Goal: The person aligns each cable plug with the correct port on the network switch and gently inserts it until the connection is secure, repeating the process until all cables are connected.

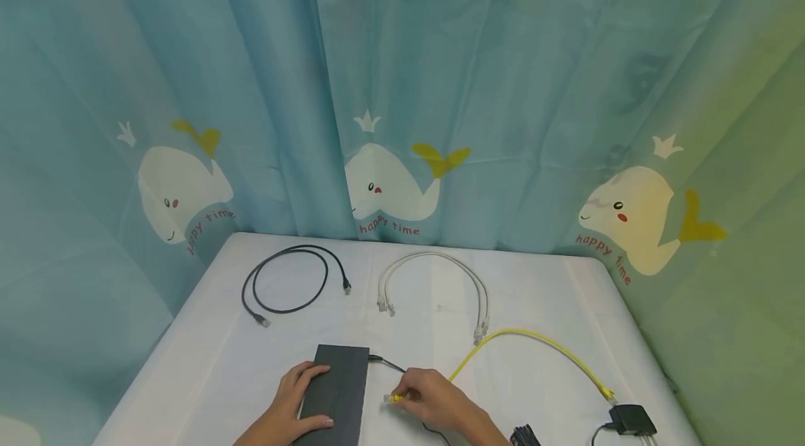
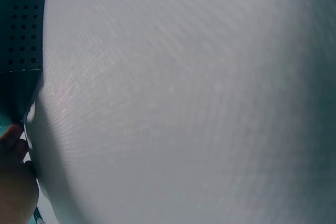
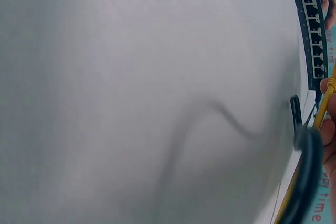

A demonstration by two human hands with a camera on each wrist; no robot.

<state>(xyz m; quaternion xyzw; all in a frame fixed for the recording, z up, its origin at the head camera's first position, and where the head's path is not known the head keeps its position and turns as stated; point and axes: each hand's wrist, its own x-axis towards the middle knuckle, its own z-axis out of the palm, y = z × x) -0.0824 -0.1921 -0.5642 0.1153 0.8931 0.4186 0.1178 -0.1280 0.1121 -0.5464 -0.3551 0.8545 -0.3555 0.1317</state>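
Note:
A dark network switch (image 1: pixel 339 390) lies at the front of the table; its row of ports (image 3: pixel 316 35) shows in the right wrist view and its perforated side (image 2: pixel 23 19) in the left wrist view. My left hand (image 1: pixel 292 404) holds the switch by its left side, thumb and a finger over the top. Just right of the switch, my right hand (image 1: pixel 437 400) pinches a yellow network cable (image 1: pixel 534 334) near one end, the clear plug (image 1: pixel 388 398) pointing toward the ports, apart from them. The cable's far end meets a small black box (image 1: pixel 632 420).
A black network cable (image 1: pixel 283 310) lies coiled at the back left. Pale grey network cables (image 1: pixel 434 254) curve at the back middle. A thin black cord (image 1: pixel 390 364) leaves the switch's far right corner. Bundled black cable (image 1: pixel 525 435) sits at the front edge. Curtains surround the white table (image 1: pixel 207 362).

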